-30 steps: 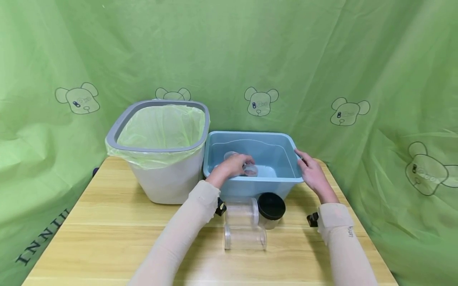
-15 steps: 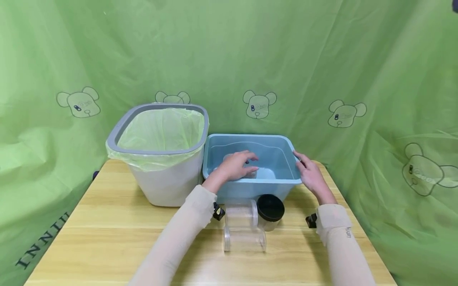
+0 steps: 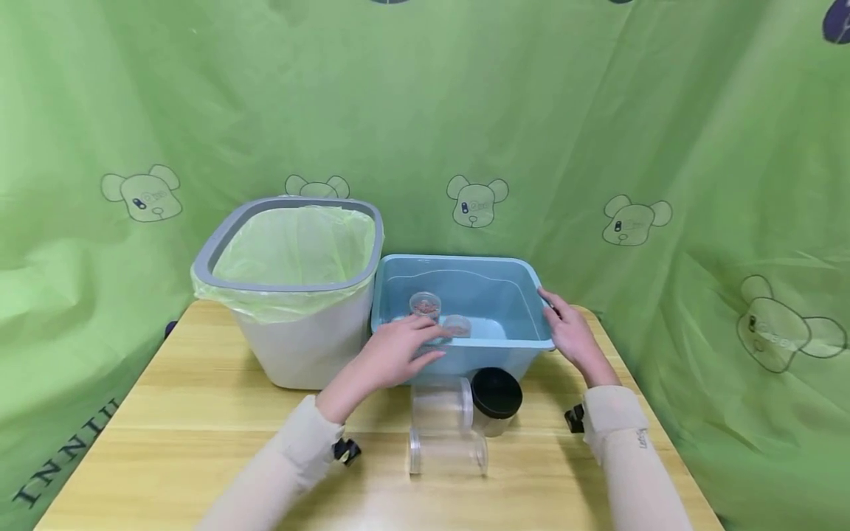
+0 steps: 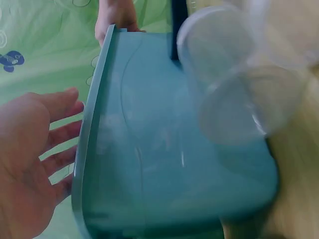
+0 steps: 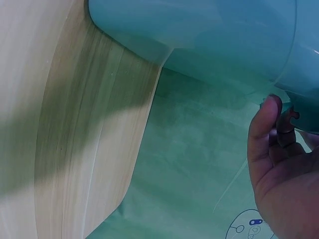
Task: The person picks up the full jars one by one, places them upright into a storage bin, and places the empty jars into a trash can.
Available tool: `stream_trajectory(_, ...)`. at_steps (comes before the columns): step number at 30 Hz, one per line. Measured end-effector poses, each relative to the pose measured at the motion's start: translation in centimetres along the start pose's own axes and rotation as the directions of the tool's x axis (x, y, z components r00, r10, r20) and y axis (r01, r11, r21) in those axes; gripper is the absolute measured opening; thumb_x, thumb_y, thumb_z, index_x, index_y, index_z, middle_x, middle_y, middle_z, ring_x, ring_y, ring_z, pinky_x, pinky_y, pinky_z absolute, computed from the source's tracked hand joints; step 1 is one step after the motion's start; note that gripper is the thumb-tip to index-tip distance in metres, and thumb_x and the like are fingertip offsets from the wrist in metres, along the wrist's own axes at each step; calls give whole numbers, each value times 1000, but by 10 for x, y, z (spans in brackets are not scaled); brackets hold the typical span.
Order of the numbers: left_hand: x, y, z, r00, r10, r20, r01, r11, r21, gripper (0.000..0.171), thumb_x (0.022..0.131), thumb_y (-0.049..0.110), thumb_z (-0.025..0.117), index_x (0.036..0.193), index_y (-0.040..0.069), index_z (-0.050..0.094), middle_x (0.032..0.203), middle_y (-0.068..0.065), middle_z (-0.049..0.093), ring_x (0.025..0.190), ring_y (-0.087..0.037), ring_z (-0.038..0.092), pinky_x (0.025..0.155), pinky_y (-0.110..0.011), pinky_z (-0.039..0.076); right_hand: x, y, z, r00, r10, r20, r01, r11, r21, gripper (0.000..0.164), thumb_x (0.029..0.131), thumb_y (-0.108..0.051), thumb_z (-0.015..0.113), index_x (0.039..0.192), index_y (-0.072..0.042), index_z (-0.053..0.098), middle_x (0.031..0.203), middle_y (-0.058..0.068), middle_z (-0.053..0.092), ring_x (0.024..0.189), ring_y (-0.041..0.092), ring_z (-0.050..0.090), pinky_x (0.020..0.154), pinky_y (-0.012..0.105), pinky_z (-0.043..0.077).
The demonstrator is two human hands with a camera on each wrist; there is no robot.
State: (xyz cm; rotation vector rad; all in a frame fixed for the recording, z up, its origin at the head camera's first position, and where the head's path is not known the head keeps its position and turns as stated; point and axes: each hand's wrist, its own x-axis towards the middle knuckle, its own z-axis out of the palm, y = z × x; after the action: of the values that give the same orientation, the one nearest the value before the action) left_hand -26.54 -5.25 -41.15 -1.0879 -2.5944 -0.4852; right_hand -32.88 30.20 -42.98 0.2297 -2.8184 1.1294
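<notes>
My left hand [image 3: 398, 348], fingers straight and spread, lies over the front left rim of the blue plastic tub [image 3: 506, 345] and holds nothing. In the left wrist view, the left fingers [image 4: 65, 133] show beside the tub's rim. My right hand [image 3: 572, 333] grips the tub's right rim; the right wrist view shows its thumb and curled fingers at that edge. Inside the tub, toward the left, are a small clear round container [image 3: 425, 304] with reddish-brown contents and another small clear container [image 3: 457, 326] near the front wall, partly behind the left fingertips.
A tall bin [image 3: 308, 346] with a grey rim and a pale green liner stands against the tub's left side. Two clear jars [image 3: 440, 404] lie on their sides before the tub, beside a black-lidded jar [image 3: 496, 394]. A green curtain [image 3: 425, 110] hangs behind the wooden table [image 3: 199, 413].
My left hand has let go of a small clear container inside the tub and drawn back toward the front left rim. The right hand keeps its grip on the tub.
</notes>
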Motion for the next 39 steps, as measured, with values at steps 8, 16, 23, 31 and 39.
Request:
stream_trajectory(8,-34,-3,-6,999,-4,-53,5,1000,11,36,99,30,72,134,21,69,134,1,69,121,-21,64,100,-41,55,-1,-3,-2,1000,-10,-5,10,1000,-22,53,113,-29,31,163,-12,31,163,32,32,143,55,39,115,68,34)
stream_trajectory(16,-36,1,-6,997,2,-71,1,999,36,37,98,28,73,133,20,70,135,-1,69,117,-22,66,96,-41,57,1,-4,-1,1000,0,15,0,1000,4,53,114,-30,31,164,-16,29,164,31,30,138,55,45,106,65,43)
stream_trajectory(23,-41,2,-4,998,26,-65,-19,995,96,43,98,31,72,139,20,66,142,-3,66,126,-24,63,108,-43,51,-1,1,1,999,31,-22,-31,1000,0,52,113,-34,30,163,-19,32,162,29,36,124,52,56,88,59,53)
stream_trajectory(31,-53,7,-25,992,49,-116,-35,992,123,48,95,30,76,140,21,65,140,-2,67,125,-23,64,106,-42,53,-6,-4,1,970,-10,-243,-38,981,-190,52,110,-41,37,158,-21,44,126,24,69,103,42,67,84,58,50)
stream_trajectory(39,-73,11,-95,922,144,-360,-118,989,93,50,89,21,80,136,14,67,134,-9,69,119,-25,68,100,-39,58,-24,-13,3,918,-34,-395,-28,988,-152,53,110,-38,43,160,-22,40,126,20,62,108,40,65,86,58,50)
